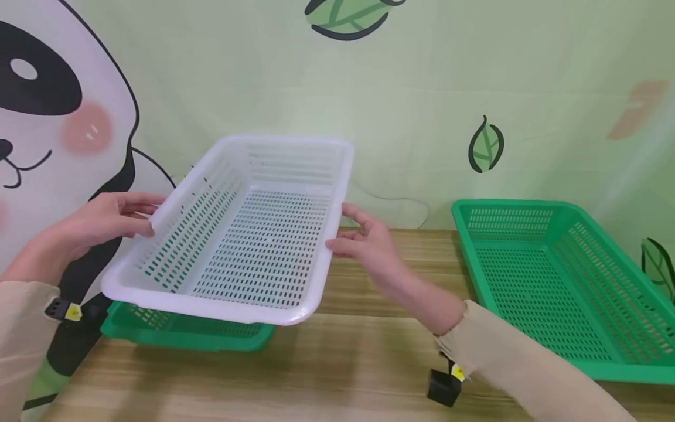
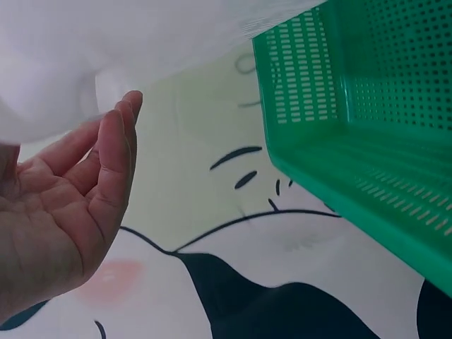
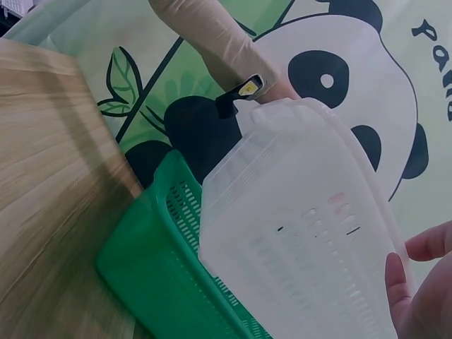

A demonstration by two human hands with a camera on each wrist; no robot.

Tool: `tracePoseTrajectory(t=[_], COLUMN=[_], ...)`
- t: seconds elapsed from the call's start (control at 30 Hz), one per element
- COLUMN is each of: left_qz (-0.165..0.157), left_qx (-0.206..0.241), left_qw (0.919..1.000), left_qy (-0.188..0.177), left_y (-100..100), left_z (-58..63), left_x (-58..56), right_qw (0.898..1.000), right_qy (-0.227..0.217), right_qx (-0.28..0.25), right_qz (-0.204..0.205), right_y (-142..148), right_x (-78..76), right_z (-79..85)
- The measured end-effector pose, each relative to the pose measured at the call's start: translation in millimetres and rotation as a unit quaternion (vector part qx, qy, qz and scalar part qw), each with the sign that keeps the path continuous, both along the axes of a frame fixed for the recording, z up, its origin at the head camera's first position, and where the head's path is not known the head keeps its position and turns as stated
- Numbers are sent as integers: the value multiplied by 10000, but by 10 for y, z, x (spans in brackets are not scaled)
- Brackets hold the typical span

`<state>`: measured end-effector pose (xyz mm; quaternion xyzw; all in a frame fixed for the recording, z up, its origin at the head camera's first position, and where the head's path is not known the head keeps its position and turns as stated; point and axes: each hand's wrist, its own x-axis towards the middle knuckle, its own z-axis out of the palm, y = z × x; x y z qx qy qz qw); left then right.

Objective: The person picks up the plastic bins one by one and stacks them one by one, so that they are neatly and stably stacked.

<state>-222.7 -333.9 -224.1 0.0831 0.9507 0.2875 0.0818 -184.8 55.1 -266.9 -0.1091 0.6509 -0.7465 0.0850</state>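
Note:
A white plastic basket with slotted walls and floor is held up in the air, tilted so its inside faces the head camera. My left hand grips its left rim, fingers and thumb around the edge. On the opposite side, my right hand pinches the right rim between thumb and fingers. Below it a green basket stands on the table, mostly covered by the white one. From the right wrist, the white basket's outer side shows over the green basket's wall.
Another green basket stands on the right of the wooden table, near my right forearm. Behind the table hangs a pale green backdrop with a printed panda and leaves. Small black cameras are strapped to both wrists.

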Motion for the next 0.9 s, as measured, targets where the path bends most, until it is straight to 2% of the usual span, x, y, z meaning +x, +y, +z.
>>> tracePoseTrajectory(t=[0.13,0.27,0.43,0.57,0.7,0.8,0.87,0.9], left_qz=[8,232,319,393,495,500,635,583], left_qx=[-26,-126,-226,-394,-415,-280,-411,-355], left_qw=[10000,9996,9991,9978,9971,9980,9968,9974], left_qy=[48,88,169,372,406,250,270,208], left_y=[-76,-134,-262,-450,-658,-760,-793,-794], left_z=[-4,-7,-29,-100,-195,-241,-272,-270], left_x=[1,6,-13,-53,-130,-188,-213,-214], right_qw=[10000,9999,9999,9998,9995,9991,9991,9990], right_qy=[25,57,105,185,205,229,185,174], right_qx=[-33,-74,-78,-68,-165,-256,-293,-311], right_qz=[25,48,54,92,188,249,260,266], right_y=[-84,-163,-282,-381,-462,-506,-529,-540], right_x=[-25,-48,-45,-34,-44,-67,-87,-98], right_z=[-23,-66,-124,-150,-181,-220,-253,-273])
